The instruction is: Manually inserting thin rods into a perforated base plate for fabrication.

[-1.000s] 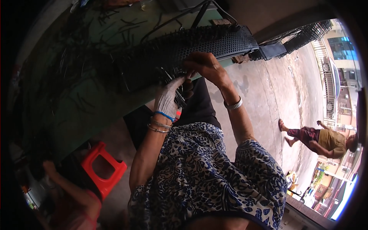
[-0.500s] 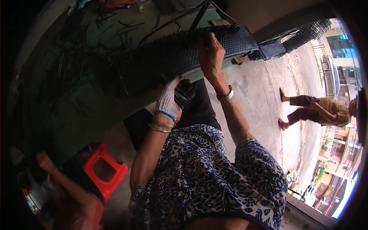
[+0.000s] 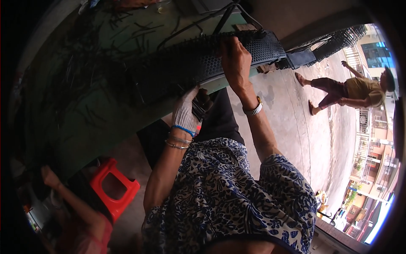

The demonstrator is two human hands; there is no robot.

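Note:
A long black panel (image 3: 268,47) with rows of small round holes lies across the green table (image 3: 122,133). Dark stubs bristle along its far side. My right hand (image 3: 236,63) is bare and wears a metal watch. Its fingers are pinched together against the holes near the panel's right part; what they hold, if anything, is hidden. My left hand (image 3: 185,109), in a whitish knitted glove, is closed around a bundle of thin dark strips (image 3: 198,111) just below the panel's near edge.
Loose dark strips (image 3: 141,28) litter the table. Behind the panel rises a black metal frame (image 3: 223,20). A red plastic stool (image 3: 100,183) stands at lower left, near another person's hand (image 3: 50,177). A walking person (image 3: 359,89) crosses the concrete ground at right.
The walking person has changed stride, moved upward in the picture and swung an arm out. My right hand has shifted slightly right and down, still at the panel. My left hand has barely moved.

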